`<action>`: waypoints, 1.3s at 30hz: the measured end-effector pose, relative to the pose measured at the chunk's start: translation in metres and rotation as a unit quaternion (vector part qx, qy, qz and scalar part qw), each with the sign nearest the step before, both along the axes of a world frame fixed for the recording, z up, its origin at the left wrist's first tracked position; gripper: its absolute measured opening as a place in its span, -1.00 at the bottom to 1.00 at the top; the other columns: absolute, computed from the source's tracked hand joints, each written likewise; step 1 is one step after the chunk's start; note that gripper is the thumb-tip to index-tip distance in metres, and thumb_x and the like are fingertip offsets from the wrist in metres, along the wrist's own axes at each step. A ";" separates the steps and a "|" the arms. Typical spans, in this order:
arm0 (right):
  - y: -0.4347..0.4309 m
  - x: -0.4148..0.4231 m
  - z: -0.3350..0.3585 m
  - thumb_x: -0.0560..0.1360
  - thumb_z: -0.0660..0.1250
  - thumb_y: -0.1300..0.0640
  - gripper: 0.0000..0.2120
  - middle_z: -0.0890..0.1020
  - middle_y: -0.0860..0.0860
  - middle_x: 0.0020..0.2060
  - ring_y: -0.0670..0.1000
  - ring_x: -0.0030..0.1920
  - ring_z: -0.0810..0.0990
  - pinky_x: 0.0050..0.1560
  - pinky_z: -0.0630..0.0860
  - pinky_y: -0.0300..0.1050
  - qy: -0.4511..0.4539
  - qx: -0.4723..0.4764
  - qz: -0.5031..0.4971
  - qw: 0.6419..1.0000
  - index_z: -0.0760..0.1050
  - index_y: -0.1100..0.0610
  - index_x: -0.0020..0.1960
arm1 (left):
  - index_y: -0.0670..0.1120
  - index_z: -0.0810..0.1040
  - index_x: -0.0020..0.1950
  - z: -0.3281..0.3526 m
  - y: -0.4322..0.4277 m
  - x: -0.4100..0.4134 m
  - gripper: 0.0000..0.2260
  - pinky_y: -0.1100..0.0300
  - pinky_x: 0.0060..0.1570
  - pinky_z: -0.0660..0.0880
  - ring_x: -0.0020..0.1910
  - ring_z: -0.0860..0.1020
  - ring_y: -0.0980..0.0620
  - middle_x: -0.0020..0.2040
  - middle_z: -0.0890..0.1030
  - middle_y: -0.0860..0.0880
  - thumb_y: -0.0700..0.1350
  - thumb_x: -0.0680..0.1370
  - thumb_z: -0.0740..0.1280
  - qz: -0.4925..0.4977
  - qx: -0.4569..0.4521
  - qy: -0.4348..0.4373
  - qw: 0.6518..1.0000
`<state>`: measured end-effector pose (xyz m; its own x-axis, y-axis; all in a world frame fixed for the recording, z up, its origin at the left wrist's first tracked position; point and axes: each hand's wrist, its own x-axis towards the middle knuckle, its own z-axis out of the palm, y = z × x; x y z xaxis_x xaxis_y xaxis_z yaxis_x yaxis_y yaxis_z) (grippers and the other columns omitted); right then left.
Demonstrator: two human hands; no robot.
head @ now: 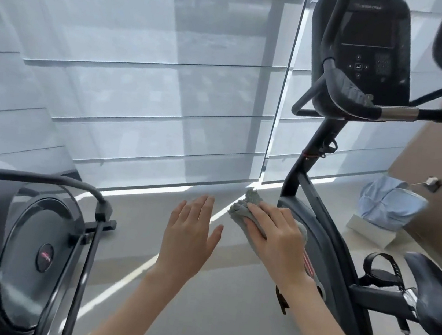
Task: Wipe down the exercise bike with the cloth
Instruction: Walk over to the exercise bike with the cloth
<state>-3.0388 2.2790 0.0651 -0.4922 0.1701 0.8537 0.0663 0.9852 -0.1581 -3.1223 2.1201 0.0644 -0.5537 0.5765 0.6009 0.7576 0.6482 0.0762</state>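
The black exercise bike stands on the right, with its console at the top, handlebars, saddle at the right edge and a strapped pedal. My right hand presses a crumpled grey cloth flat against the left side of the bike's body cover, fingers spread over the cloth. My left hand hovers open in the air to the left of it, palm down, touching nothing.
Another black exercise machine fills the lower left. Window blinds cover the wall ahead. A light blue bundle on a white box sits by the brown wall at right. Pale floor lies between the machines.
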 end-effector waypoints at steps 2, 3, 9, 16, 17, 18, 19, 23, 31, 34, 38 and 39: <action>0.017 -0.033 -0.002 0.37 0.53 0.12 -0.78 0.68 0.05 -0.07 0.13 -0.21 0.61 -0.23 0.58 0.01 -0.001 -0.004 -0.005 1.000 0.66 0.16 -0.01 | -0.27 0.51 0.27 -0.001 0.016 -0.034 -0.52 -0.08 0.19 0.48 0.14 0.58 -0.14 0.18 0.59 -0.18 -0.04 0.44 0.45 -0.006 0.002 0.001 1.000; 0.026 -0.049 -0.003 0.37 0.54 0.13 -0.77 0.68 0.05 -0.07 0.13 -0.21 0.61 -0.24 0.58 0.02 -0.001 -0.007 -0.005 1.000 0.66 0.16 -0.01 | -0.27 0.51 0.27 -0.003 0.025 -0.051 -0.52 -0.07 0.20 0.48 0.15 0.57 -0.14 0.19 0.59 -0.18 -0.04 0.45 0.45 -0.010 0.003 0.000 1.000; 0.092 -0.152 -0.013 0.39 0.52 0.13 -0.78 0.68 0.07 -0.07 0.13 -0.18 0.61 -0.22 0.59 0.04 0.001 -0.006 -0.004 1.000 0.65 0.17 0.01 | -0.25 0.49 0.28 -0.016 0.090 -0.155 -0.54 -0.06 0.23 0.46 0.17 0.56 -0.13 0.20 0.58 -0.17 -0.01 0.48 0.38 -0.025 0.017 0.007 1.000; 0.192 -0.288 -0.003 0.42 0.47 0.09 -0.79 0.68 0.06 -0.05 0.12 -0.16 0.62 -0.17 0.59 0.00 0.014 -0.003 -0.014 1.000 0.65 0.15 0.01 | -0.25 0.50 0.29 -0.003 0.191 -0.292 -0.54 -0.08 0.23 0.46 0.16 0.57 -0.13 0.20 0.58 -0.17 0.01 0.50 0.29 -0.027 0.013 0.000 1.000; 0.206 -0.306 0.001 0.42 0.48 0.09 -0.79 0.68 0.05 -0.06 0.11 -0.16 0.62 -0.18 0.59 -0.01 0.016 -0.002 -0.019 1.000 0.65 0.15 0.01 | -0.25 0.50 0.29 0.001 0.207 -0.311 -0.55 -0.08 0.23 0.46 0.17 0.57 -0.13 0.20 0.58 -0.17 0.01 0.50 0.30 -0.032 0.015 0.001 0.999; 0.221 -0.323 0.005 0.42 0.49 0.09 -0.79 0.68 0.05 -0.06 0.10 -0.16 0.62 -0.18 0.59 -0.01 0.019 0.000 -0.025 1.000 0.65 0.15 0.01 | -0.25 0.50 0.29 0.005 0.222 -0.329 -0.55 -0.08 0.24 0.45 0.17 0.56 -0.13 0.20 0.58 -0.17 0.00 0.50 0.33 -0.036 0.017 0.003 0.999; 0.235 -0.339 0.008 0.41 0.49 0.08 -0.79 0.68 0.05 -0.06 0.09 -0.15 0.62 -0.17 0.59 -0.02 0.022 0.003 -0.029 0.999 0.65 0.15 0.01 | -0.25 0.49 0.29 0.009 0.237 -0.346 -0.55 -0.08 0.24 0.45 0.18 0.56 -0.13 0.21 0.58 -0.17 -0.02 0.49 0.36 -0.039 0.020 0.005 0.999; 0.282 -0.391 0.018 0.45 0.45 0.05 -0.78 0.68 0.05 -0.06 0.08 -0.14 0.62 -0.15 0.59 -0.04 0.018 0.006 -0.038 0.999 0.65 0.15 0.02 | -0.26 0.49 0.29 0.019 0.288 -0.400 -0.54 -0.10 0.22 0.46 0.18 0.56 -0.13 0.21 0.58 -0.18 -0.04 0.48 0.40 -0.047 0.022 0.003 0.999; 0.346 -0.466 0.012 0.50 0.35 0.03 -0.77 0.68 0.06 -0.06 0.09 -0.12 0.63 -0.13 0.59 -0.04 0.002 0.003 -0.081 0.997 0.65 0.16 0.01 | -0.27 0.49 0.30 0.010 0.364 -0.491 -0.53 -0.11 0.23 0.46 0.18 0.56 -0.15 0.21 0.57 -0.19 -0.06 0.47 0.43 -0.101 0.021 -0.019 0.994; 0.367 -0.497 0.007 0.50 0.36 0.02 -0.78 0.68 0.05 -0.08 0.07 -0.14 0.63 -0.16 0.58 -0.07 0.004 0.011 -0.115 0.993 0.66 0.15 0.00 | -0.27 0.48 0.29 0.004 0.391 -0.531 -0.54 -0.11 0.23 0.45 0.17 0.56 -0.15 0.21 0.57 -0.19 -0.05 0.48 0.41 -0.130 0.020 -0.020 0.991; 0.394 -0.541 0.004 0.49 0.37 0.03 -0.80 0.69 0.03 -0.09 0.06 -0.16 0.63 -0.20 0.59 -0.07 0.006 0.012 -0.180 0.984 0.66 0.13 -0.01 | -0.26 0.48 0.30 0.002 0.431 -0.590 -0.54 -0.09 0.23 0.45 0.18 0.56 -0.14 0.21 0.57 -0.18 -0.05 0.49 0.40 -0.185 0.012 -0.022 0.982; 0.399 -0.551 0.004 0.49 0.37 0.03 -0.80 0.69 0.03 -0.08 0.06 -0.16 0.63 -0.20 0.59 -0.07 0.005 0.007 -0.198 0.980 0.66 0.13 -0.01 | -0.26 0.48 0.31 0.004 0.441 -0.605 -0.54 -0.08 0.24 0.45 0.18 0.55 -0.14 0.21 0.57 -0.17 -0.05 0.49 0.40 -0.204 0.007 -0.022 0.979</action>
<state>-3.5898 2.6778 0.0693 -0.3814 0.3343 0.8618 0.4422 0.8847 -0.1474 -3.7273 2.5609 0.0680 -0.3049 0.7468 0.5910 0.9490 0.2906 0.1224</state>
